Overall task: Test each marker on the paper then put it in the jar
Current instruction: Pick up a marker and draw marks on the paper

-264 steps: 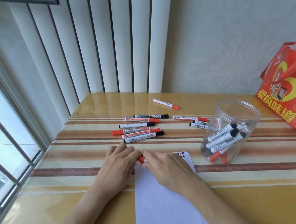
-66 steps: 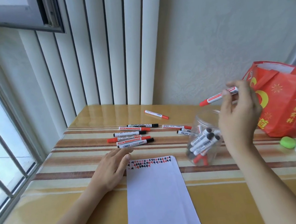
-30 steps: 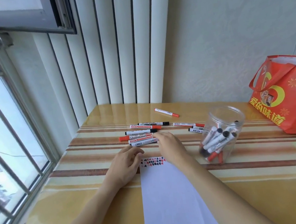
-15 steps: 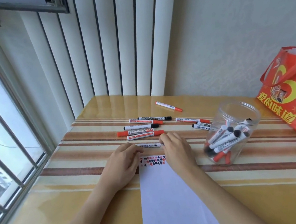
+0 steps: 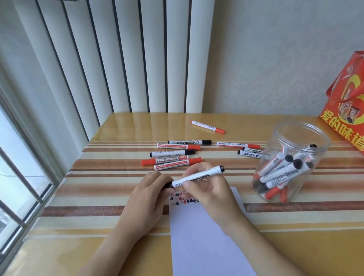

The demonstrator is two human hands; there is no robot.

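Right hand (image 5: 208, 190) grips black marker (image 5: 198, 176) | left hand (image 5: 148, 196) pinches its cap end

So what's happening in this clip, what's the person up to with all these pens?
A person is working through whiteboard markers at a table. Both hands hold one black marker over the top of the paper: the right hand grips its barrel, the left hand grips its cap end. Small red and black test marks already line the paper's top edge. The clear jar holds several markers; eight more lie loose behind the hands.
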